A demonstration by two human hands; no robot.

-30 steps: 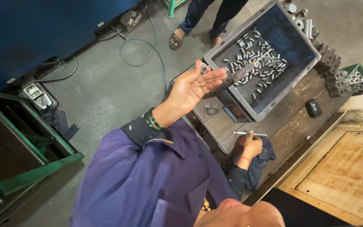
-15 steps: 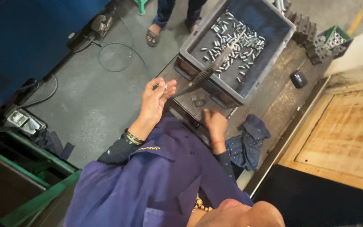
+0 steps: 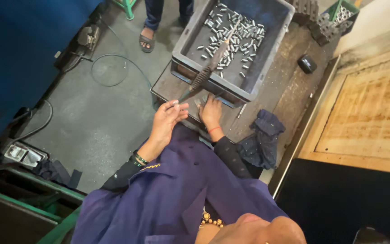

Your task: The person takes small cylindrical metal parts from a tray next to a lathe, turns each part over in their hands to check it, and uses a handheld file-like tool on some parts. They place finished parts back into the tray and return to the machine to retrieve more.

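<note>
The bench (image 3: pixel 290 86) runs ahead of both hands, a dark, worn metal top with a wooden panel (image 3: pixel 366 122) off to the right of the right hand. On the bench, just beyond the hands, stands a large grey plastic crate (image 3: pixel 276 49) whose near rim lies almost against the right hand's fingertips. Scattered over the crate's floor are many small silvery metal cylinders (image 3: pixel 238 36), loose and lying at all angles. A crumpled dark blue cloth (image 3: pixel 260 140) lies on the bench to the right of the right hand and a little nearer the person, close to the sleeve but apart from the hand itself. Farther ahead and to the right, well apart from both hands, sits a small black rounded object (image 3: pixel 307 63), and beyond it a green bin (image 3: pixel 346 11) at the far corner.

A long tool with a dark ribbed grip (image 3: pixel 204 77) slants from just ahead of the left hand up over the crate's rim and in among the cylinders.

The left hand (image 3: pixel 165 122) is held up with the fingers curled loosely together, thumb meeting fingertips around something small and pale; what it pinches is too small to name, and whether it touches the tool's near tip cannot be told. The right hand (image 3: pixel 211 113) lies flat, palm down, fingers spread on a small metal block at the bench edge, gripping nothing visible.
</note>
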